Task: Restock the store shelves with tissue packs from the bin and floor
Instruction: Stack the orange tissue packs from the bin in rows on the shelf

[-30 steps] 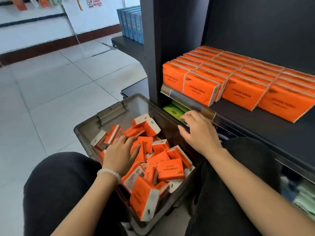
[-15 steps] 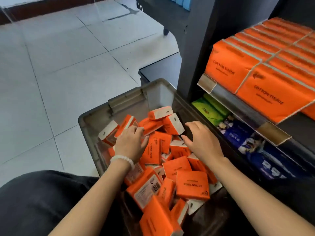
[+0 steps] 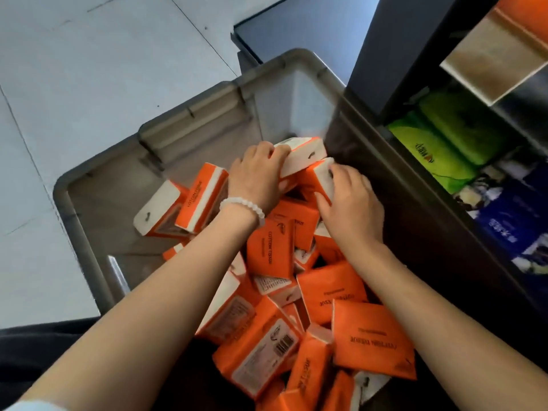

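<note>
Holding orange tissue packs (image 3: 299,152) | both hands (image 3: 255,173) | grey bin (image 3: 189,120), part-filled

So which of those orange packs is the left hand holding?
The topmost pack at the bin's far end, white face up, gripped by the left hand.

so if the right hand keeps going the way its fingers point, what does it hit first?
The right hand already grips an orange tissue pack. Straight on, up and slightly left in the head view, it would probably meet the pack under the left hand first, then the bin's far wall. Depth is unclear.
</note>
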The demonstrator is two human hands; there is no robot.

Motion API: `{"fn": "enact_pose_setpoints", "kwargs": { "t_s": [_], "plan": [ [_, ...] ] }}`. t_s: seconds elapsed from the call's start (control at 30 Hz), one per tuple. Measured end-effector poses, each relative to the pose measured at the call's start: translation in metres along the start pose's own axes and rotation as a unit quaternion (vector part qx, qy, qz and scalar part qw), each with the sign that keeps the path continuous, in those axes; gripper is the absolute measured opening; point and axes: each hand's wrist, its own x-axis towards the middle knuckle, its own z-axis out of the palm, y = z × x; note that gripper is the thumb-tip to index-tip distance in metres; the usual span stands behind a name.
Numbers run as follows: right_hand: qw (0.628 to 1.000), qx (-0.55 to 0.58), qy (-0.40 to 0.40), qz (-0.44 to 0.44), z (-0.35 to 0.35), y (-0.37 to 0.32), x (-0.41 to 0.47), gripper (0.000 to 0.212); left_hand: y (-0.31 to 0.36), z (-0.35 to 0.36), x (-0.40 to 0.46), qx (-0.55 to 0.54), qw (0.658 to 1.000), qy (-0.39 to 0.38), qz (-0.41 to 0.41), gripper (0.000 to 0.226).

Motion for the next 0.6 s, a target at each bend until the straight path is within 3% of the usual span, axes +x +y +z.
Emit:
{"fn": "enact_pose_setpoints", "kwargs": {
  "t_s": [0.27, 0.47, 0.6],
  "plan": [
    [1.0, -0.017, -0.007, -0.011, -0.01, -0.003, -0.001, 0.062, 0.004, -0.02, -0.006, 0.068, 0.996, 0.055, 0.033, 0.041],
    [0.999, -0.02, -0.003, -0.045, -0.06, -0.01, -0.023, 0.053, 0.022, -0.072, -0.038, 0.107, 0.994, 0.021, 0.021, 0.048],
    [0.998, -0.014, 0.013, -0.056, -0.111, -0.017, -0.049, 0.047, 0.043, -0.114, -0.071, 0.109, 0.992, 0.045, 0.042, 0.046]
  ]
}}
